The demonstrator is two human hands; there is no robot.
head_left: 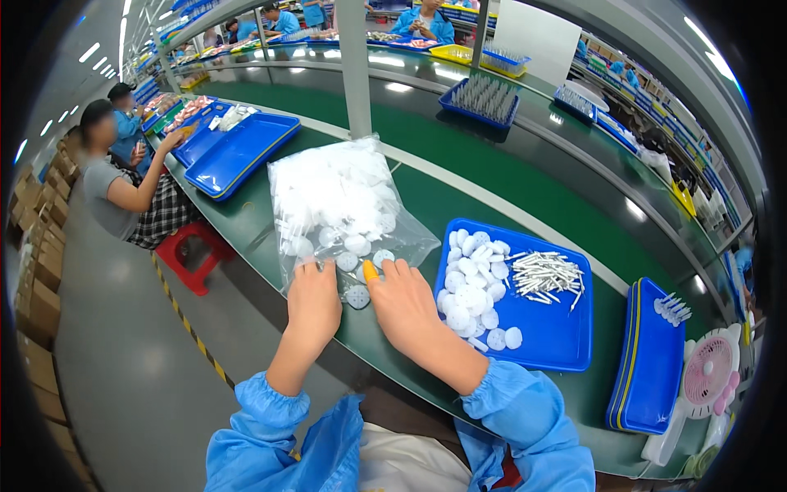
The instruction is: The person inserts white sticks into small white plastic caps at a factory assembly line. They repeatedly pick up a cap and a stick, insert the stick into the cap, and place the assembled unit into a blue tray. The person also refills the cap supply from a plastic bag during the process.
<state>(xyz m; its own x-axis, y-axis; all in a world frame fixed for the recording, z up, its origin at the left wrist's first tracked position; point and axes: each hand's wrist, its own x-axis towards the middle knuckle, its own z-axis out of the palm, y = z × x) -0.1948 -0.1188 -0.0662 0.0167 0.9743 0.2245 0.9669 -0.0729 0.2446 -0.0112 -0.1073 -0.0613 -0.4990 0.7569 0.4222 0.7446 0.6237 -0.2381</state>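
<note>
A clear plastic bag (332, 184) full of white plastic parts lies on the green table in front of me. Its near edge is under my left hand (314, 297), whose fingers are curled on the film. My right hand (400, 302), with a yellow finger cot (370, 271) on one finger, grips the same edge farther right. Between both hands a pale round disc with small holes (357, 297) lies by the bag's edge, and similar discs show through the film. To the right, a blue tray (549, 334) holds a heap of white discs (469, 289) and a pile of thin white sticks (545, 275).
Stacked blue trays (648, 369) and a pink-and-white fan (710, 371) stand at the right. More blue trays (242, 156) lie at the left, near a seated person (131, 184) and a red stool (193, 254). A metal post (355, 74) rises behind the bag.
</note>
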